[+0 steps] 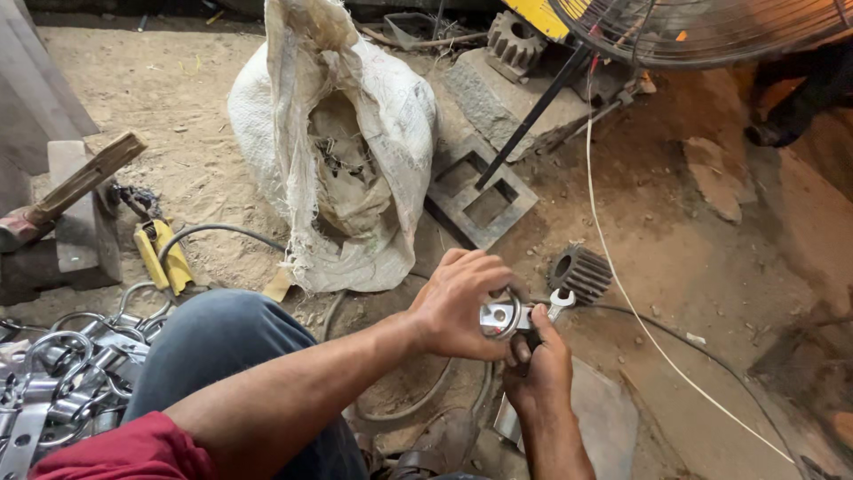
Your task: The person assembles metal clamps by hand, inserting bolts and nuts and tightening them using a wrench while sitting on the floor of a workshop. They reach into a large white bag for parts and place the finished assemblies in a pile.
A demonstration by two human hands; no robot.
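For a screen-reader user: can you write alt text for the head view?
A person's left hand grips a shiny metal clamp while the right hand works a small spanner on it, above a dirt floor with a white sack.

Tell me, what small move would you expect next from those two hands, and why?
Probably a short turn of the small silver open-ended spanner. The right hand holds it against the shiny metal bracket with a ring that the left hand grips, so tightening or loosening a fastener there seems likely.
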